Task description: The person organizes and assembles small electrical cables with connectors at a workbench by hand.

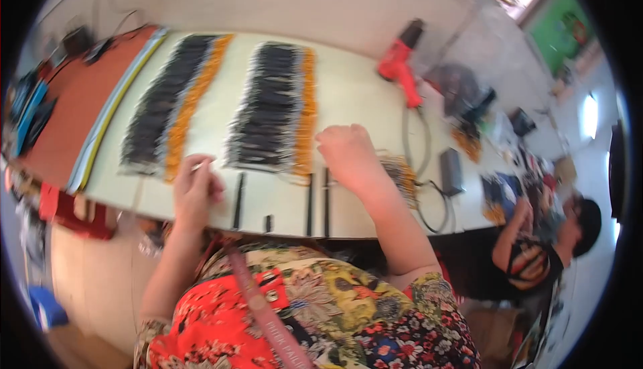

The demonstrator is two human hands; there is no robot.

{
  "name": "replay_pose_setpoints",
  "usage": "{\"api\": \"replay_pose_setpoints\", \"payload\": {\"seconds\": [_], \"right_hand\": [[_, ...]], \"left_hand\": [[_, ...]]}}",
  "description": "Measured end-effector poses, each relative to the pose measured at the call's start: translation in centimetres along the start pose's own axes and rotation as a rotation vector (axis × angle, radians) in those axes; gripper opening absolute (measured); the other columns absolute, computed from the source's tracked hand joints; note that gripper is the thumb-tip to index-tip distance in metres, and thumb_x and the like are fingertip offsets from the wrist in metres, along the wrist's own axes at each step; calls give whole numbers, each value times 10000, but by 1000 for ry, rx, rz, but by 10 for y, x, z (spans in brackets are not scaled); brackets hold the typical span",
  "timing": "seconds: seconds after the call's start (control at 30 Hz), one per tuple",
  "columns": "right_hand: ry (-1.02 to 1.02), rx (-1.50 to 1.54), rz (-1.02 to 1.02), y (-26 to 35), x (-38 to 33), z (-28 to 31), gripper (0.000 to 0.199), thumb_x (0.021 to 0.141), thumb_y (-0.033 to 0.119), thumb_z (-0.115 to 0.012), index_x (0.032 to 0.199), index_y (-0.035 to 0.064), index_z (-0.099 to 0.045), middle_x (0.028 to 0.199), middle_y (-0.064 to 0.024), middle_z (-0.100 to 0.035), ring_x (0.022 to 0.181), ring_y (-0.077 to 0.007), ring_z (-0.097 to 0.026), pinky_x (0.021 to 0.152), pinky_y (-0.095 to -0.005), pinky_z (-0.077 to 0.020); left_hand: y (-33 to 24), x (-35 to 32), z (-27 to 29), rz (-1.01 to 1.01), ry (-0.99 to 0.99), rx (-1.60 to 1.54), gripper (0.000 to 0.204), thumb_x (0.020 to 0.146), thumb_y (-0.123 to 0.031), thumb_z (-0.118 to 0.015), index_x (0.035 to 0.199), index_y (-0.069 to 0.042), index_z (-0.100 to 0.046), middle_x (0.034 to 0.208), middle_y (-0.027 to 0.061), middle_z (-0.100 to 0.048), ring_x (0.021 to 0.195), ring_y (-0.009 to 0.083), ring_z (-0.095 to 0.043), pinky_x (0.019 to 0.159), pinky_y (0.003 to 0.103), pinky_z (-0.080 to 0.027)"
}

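Observation:
My left hand point(194, 191) is raised over the table's near edge, thumb and fingers pinched together; what they hold, if anything, is too blurred to name. Close beyond it lies the left row of short black pieces with orange-yellow ends point(175, 104). A second such row point(271, 107), with pale thin ends along its left side, lies in the middle. My right hand point(349, 158) is just right of that row's near end, its fingers curled and whatever is in them hidden. Beside its wrist lies a smaller bundle of yellow-ended pieces point(400, 176).
Narrow dark strips point(239, 200) lie along the front edge of the pale table point(348, 94). A red heat gun point(400, 67) stands at the back, its cable looping near a grey block point(451, 171). At the right another person point(536, 255) works.

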State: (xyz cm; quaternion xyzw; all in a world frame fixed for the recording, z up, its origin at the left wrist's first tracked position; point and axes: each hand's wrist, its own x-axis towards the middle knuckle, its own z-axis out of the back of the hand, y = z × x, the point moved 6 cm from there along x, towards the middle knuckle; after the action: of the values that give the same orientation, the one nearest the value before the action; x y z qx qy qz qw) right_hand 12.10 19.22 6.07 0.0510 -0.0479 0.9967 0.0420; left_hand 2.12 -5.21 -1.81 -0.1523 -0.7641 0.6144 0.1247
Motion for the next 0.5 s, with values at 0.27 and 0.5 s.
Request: {"api": "replay_pose_setpoints", "payload": {"seconds": [0.27,0.5], "right_hand": [[21,27,-125,-66,-58,-26,96,797,102,-547,848,104,-628,807,-84,-636,854,-257,-621,869,-453,-404],[67,183,-253,-78,-65,-26,157,823,47,-496,929,78,-608,736,-105,-644,778,-268,-625,859,-384,-396]], "left_hand": [[-5,-3,-8,-73,-4,57,164,961,-198,-483,1020,-53,-529,600,12,-506,479,64,-447,433,186,-350],[-17,-6,-31,-118,102,89,141,965,-184,-466,1008,-62,-523,592,17,-505,459,69,-448,417,186,-348]]}}
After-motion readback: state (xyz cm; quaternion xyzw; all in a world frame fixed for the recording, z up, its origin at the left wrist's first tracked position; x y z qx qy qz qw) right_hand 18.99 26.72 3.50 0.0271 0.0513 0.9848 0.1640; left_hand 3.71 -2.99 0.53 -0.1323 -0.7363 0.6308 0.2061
